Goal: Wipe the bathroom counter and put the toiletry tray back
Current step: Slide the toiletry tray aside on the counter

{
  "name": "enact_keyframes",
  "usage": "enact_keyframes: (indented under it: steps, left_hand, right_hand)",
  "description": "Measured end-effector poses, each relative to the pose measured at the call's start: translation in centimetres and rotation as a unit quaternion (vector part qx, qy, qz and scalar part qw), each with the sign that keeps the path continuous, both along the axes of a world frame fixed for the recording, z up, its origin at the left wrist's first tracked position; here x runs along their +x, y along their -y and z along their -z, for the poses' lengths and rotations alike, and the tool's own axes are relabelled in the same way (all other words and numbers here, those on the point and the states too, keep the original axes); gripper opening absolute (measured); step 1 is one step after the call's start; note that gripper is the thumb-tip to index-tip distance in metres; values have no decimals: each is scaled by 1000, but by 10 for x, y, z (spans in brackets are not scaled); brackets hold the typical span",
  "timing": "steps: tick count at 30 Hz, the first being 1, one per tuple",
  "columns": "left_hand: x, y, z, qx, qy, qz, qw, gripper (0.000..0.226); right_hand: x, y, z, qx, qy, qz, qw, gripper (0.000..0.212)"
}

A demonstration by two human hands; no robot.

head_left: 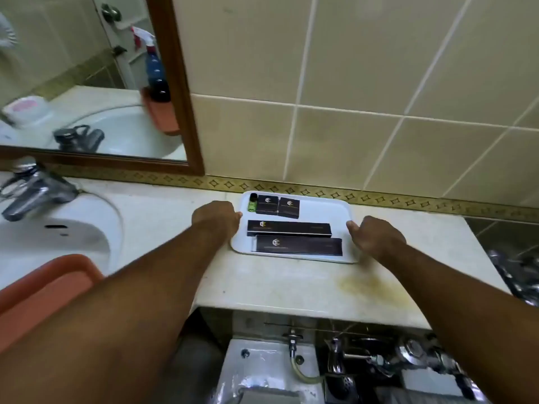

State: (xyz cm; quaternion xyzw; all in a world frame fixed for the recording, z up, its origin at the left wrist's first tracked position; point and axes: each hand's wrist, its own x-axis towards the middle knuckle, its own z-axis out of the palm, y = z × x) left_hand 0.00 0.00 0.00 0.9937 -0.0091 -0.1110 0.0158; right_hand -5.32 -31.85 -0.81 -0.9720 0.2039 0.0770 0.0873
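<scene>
Both hands grip the white tray (335, 217) on the counter (262, 284) by the wall — the left hand (217, 218) curled on its left edge, the right hand (374, 236) on its right edge — with black boxes (288, 228) and a little green bottle (252, 203) on it.

One head-worn wide-angle cam, looking fwd and down from above the surface (262, 284), facing the tiled wall (364, 83) w/ the mirror (87, 83) upper left. Close range: both forearms run up from the bottom edge to mid-frame. Sink (58, 237) sits at left edge, pipework (379, 360) below the front edge; edges bend from lens distortion.
</scene>
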Motion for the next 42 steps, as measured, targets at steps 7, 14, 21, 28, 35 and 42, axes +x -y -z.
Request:
enact_keyframes:
  steps: [7,14,21,28,35,42]
  left_hand:
    - [20,28,13,55,15,-49,997,28]
    - [20,23,21,-20,39,-121,992,25]
    - [12,32,7,-183,52,-45,981,26]
    - [18,135,-4,-308,26,118,944,25]
    - [1,290,3,-349,13,132,928,16]
    - [-24,345,-5,-322,45,117,939,29]
  right_hand:
    - [26,18,19,-51,-72,-33,995,49]
    - [16,32,26,60,-41,-88,993,28]
    - [-74,51,6,364,-5,30,931,37]
    - [-175,85,-13,486,-54,175,854,42]
    - [-244,141,-15,494,23,289,820,47]
    - [-246,182,-1,499,56,355,788,37]
